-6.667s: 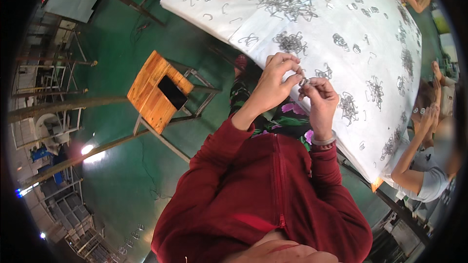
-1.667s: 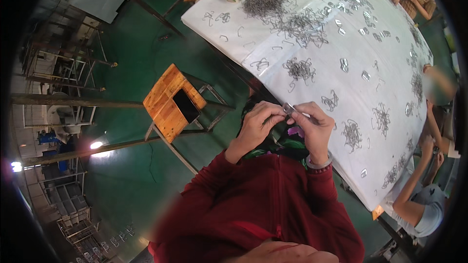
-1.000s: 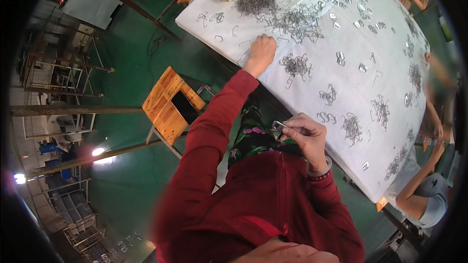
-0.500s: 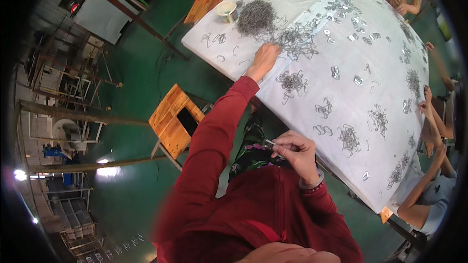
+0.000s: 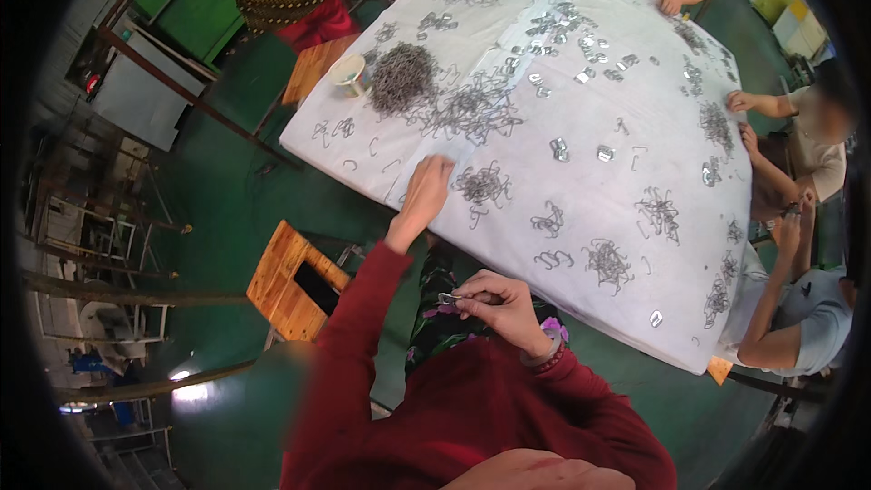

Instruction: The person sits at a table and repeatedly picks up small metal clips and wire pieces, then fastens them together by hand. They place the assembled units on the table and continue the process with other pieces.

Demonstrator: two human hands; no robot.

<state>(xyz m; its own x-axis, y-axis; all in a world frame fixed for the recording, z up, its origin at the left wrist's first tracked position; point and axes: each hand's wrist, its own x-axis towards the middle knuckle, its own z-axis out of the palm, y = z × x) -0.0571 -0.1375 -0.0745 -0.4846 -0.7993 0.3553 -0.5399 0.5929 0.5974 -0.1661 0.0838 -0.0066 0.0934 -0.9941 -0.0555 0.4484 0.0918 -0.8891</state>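
My right hand (image 5: 504,310) pinches a small metal buckle (image 5: 447,299) between thumb and fingertips, in front of my lap. Over the near edge of the white-covered table (image 5: 581,204) is my left hand (image 5: 426,191), its fingers drawn together. What they hold, if anything, is too small to make out. Beyond it spreads a loose heap of bent wire hooks (image 5: 472,115), apart from the fingers. To the right of my left hand lies a smaller pile of wire hooks (image 5: 484,183).
A dense mound of wire pieces (image 5: 403,77) stands beside a white tub (image 5: 349,75). Flat metal buckles (image 5: 594,53) are scattered mid-table. A wooden stool (image 5: 288,272) with a dark phone-like slab (image 5: 316,289) is at my left. Co-workers' hands (image 5: 744,102) work along the right edge.
My left hand has drawn back from the loose heap of wire hooks toward me. My right hand still holds the buckle. The whole view has shifted, moving the table leftward in the picture.
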